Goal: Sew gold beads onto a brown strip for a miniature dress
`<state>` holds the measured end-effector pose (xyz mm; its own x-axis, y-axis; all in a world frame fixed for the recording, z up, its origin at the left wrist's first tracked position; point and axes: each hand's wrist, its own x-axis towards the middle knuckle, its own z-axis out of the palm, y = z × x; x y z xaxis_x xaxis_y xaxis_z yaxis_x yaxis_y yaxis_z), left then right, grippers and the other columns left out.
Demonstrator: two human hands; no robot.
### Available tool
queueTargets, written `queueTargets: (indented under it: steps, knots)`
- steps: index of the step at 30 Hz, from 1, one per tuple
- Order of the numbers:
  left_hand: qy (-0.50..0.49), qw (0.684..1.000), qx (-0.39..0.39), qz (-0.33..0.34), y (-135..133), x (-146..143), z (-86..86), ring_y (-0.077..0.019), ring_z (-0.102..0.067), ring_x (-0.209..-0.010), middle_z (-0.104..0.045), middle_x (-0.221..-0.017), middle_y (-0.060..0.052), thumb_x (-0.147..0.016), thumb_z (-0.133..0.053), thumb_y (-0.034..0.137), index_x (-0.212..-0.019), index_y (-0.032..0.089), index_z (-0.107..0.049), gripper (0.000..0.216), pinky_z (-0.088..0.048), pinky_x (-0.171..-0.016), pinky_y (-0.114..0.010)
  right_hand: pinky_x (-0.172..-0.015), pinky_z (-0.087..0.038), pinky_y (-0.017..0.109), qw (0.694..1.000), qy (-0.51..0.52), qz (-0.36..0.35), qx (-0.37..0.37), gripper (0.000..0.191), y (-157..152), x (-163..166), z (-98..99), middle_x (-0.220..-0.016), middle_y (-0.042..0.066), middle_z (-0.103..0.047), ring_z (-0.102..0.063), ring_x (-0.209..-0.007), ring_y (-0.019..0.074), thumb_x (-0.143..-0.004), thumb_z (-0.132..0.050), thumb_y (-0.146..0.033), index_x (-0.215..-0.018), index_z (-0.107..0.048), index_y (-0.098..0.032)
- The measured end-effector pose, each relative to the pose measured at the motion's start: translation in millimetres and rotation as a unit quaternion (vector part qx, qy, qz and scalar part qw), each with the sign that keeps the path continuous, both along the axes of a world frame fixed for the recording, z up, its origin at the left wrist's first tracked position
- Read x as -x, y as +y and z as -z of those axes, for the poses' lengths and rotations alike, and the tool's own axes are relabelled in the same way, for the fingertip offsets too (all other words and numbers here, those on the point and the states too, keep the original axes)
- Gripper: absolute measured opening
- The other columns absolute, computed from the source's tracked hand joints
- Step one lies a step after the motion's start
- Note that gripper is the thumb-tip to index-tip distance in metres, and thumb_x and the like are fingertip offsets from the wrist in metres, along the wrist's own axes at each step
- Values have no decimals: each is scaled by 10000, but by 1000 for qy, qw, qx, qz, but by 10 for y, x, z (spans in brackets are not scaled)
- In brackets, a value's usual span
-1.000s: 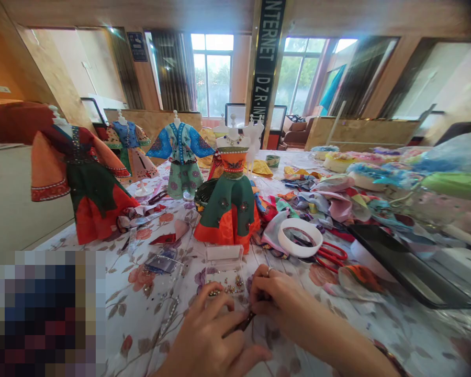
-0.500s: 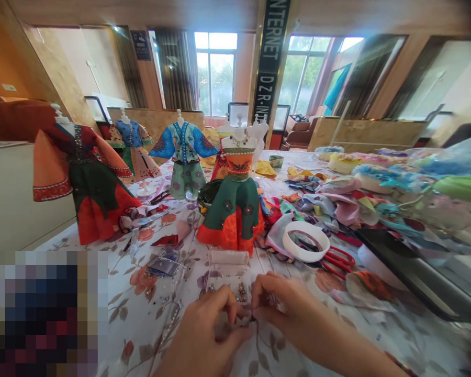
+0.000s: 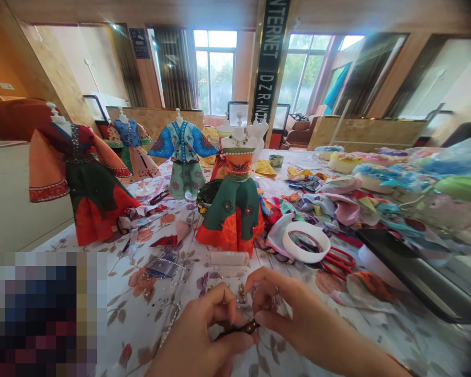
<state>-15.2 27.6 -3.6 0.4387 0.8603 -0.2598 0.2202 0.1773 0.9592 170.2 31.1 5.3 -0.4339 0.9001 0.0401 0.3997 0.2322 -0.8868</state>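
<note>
We see two bare hands working low and central on the near side of a flowered tablecloth. Left hand: thumb and index finger pinching a dark slim piece, which slants up toward the right; other fingers curled, partly hidden. Right hand: fingers bent, index arched, thumb tip at the far-right end of that same piece; we can't tell whether it grips there. So the piece sits between both hands, just nearer than a clear box with its lid open and small beads inside.

Directly beyond the box we have a mannequin in a green-and-red dress. Left of the hands, a white bead strand lies on the cloth; farther off, a small blue packet. Right side: white ring, red-handled scissors touching or just beside it, then a large black slab. Fabric scraps heap up behind those. Three more dressed mannequins stand far left.
</note>
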Motion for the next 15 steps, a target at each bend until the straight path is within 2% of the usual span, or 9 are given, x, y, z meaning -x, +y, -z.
queueTargets:
  steps: [3,7,10,15]
  knots:
    - [-33,999,15,5,19,6,31,-45,-468,-330,-615,-602,87,-662,-626,231,-683,230,-334,292,-314,-329,-151,-671,-417,239,1000,17,3,5,269,7,-6,-23,-721,-56,-623,-554,-697,125,-731,-547,-32,-897,-564,-243]
    - [-44,997,62,-17,7,6,55,-42,-460,-306,-650,-697,65,-641,-622,244,-708,231,-350,280,-318,-295,-157,-656,-414,235,999,33,18,3,164,46,4,-37,-723,-41,-635,-576,-713,130,-731,-589,-59,-770,-570,-218]
    - [-45,994,85,-42,-8,0,27,-38,-462,-282,-630,-729,69,-600,-615,211,-734,227,-390,263,-322,-278,-160,-654,-413,233,999,32,34,6,174,71,19,-37,-703,-45,-642,-591,-703,128,-712,-604,-42,-741,-576,-210]
    - [-52,995,68,-40,6,-1,-4,-29,-462,-277,-608,-696,74,-574,-670,221,-744,220,-413,307,-313,-276,-141,-626,-416,220,999,27,40,15,186,70,29,-38,-677,-53,-650,-598,-660,118,-707,-611,-30,-758,-582,-207]
